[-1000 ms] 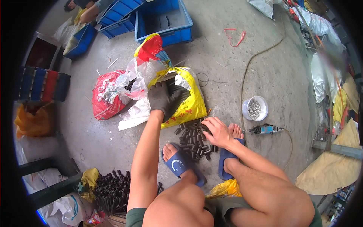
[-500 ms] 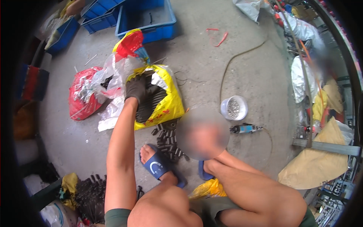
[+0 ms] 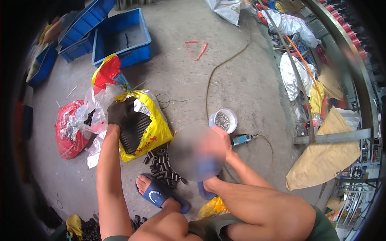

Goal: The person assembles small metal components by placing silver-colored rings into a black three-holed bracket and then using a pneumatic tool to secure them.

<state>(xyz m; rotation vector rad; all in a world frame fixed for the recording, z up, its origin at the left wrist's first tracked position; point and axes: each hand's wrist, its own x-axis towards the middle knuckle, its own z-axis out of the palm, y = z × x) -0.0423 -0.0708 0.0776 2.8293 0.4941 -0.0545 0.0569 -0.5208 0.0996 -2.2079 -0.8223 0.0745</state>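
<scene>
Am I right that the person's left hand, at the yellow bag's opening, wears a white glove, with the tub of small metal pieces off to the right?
Not quite: the head view shows a dark glove on the left hand, not a white one. The yellow bag and the tub of small metal pieces are as you say.

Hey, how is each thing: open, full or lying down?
Yellow bag: open, dark pieces inside
Loose pieces: piled on the floor
White tub: open, upright, silver bits inside
Blue tool: lying down; on or off, can't tell
Big blue bin: open, dark strip inside
Red strap: lying loose
Left hand: gloved, at the bag's opening
Right hand: partly blurred, near the tub
</scene>
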